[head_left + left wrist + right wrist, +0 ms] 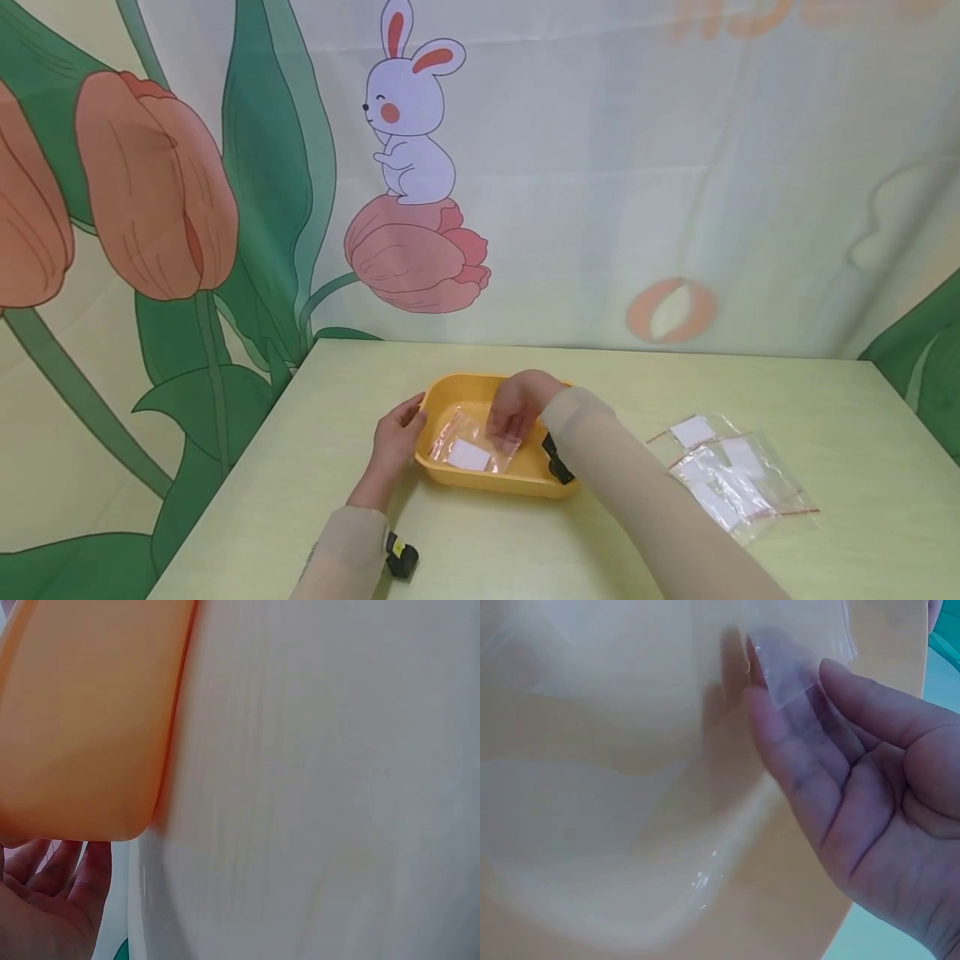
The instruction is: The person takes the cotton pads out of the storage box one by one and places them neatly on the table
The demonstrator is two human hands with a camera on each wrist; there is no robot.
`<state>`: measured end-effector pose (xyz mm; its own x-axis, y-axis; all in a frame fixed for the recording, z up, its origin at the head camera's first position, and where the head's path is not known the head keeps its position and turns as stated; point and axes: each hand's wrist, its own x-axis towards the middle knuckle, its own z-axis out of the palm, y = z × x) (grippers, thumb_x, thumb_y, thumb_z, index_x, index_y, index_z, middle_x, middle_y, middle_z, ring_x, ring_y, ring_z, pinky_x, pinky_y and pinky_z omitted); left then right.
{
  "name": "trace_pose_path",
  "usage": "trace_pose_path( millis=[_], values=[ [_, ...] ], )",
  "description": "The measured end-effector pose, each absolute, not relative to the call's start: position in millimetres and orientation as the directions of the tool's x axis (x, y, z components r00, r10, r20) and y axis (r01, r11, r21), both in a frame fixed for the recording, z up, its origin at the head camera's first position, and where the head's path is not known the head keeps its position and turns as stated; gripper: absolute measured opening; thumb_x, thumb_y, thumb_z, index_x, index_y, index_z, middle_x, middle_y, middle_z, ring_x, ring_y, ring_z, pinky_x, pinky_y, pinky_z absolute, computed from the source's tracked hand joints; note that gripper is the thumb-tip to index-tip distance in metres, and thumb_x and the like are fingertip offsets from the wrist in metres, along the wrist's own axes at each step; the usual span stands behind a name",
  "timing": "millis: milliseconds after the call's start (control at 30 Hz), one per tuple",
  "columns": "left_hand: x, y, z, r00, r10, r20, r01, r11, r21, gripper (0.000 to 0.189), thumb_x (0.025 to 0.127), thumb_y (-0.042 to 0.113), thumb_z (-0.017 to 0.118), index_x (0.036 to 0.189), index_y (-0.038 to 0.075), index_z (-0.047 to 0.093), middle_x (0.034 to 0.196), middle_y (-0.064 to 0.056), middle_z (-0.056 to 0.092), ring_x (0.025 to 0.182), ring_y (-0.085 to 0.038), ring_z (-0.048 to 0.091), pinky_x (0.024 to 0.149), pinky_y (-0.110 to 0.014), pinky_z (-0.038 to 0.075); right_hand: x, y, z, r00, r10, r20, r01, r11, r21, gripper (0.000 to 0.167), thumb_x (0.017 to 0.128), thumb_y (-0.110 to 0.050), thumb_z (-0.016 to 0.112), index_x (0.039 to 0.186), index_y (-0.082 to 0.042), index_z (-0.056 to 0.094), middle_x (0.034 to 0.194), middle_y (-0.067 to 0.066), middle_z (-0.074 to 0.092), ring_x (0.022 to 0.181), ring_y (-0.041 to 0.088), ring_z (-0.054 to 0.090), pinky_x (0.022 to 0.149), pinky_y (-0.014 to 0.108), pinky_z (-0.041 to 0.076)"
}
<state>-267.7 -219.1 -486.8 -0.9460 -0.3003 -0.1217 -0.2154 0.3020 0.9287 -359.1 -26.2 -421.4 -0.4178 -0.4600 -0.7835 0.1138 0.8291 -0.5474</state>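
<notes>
A yellow plastic basin (510, 485) stands on the table, and my left hand (395, 437) grips its left rim. In the left wrist view, the fingers (88, 881) of that hand rest against the basin's end wall. My right hand (517, 408) reaches down inside the basin. It holds the corner of a clear zip bag (791, 675) between thumb and fingers, as the right wrist view shows. This bag has a red seal line and a white card (468, 455) in it, and it lies at the basin's left side.
Several more clear zip bags (780, 475) with white cards overlap on the table, right of the basin. Behind the pale table (360, 367) hangs a printed cloth (555, 208) with tulips and a rabbit. A black wrist camera (402, 557) sits on the left sleeve.
</notes>
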Motion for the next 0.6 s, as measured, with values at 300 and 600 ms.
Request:
trace_pose_path(
  millis=[300,600],
  values=[
    [-268.1,-219.1,-486.3,-0.944,-0.304,-0.131,-0.223,0.293,0.930,0.043,0.106,0.015,0.051,0.148,0.006,0.053,0.152,-0.025,0.052,0.144,-0.041,0.048,0.120,-0.051,0.044,-362.8,-27.5,-426.4,-0.437,-0.479,-0.761,0.128,0.805,-0.580,0.020,0.104,0.001,0.050,0.110,0.002,0.068,0.088,0.009,0.074,0.075,0.015,0.070,0.107,0.038,0.057],
    [-268.5,-218.7,-487.5,-0.943,-0.311,-0.122,-0.216,0.289,0.933,0.043,0.106,0.014,0.051,0.148,0.005,0.054,0.151,-0.025,0.054,0.143,-0.040,0.049,0.119,-0.050,0.045,-365.6,-25.8,-424.3,-0.466,-0.494,-0.734,0.110,0.791,-0.602,0.012,0.103,-0.001,0.054,0.100,-0.003,0.066,0.080,0.005,0.073,0.072,0.013,0.071,0.096,0.033,0.063]
  ],
)
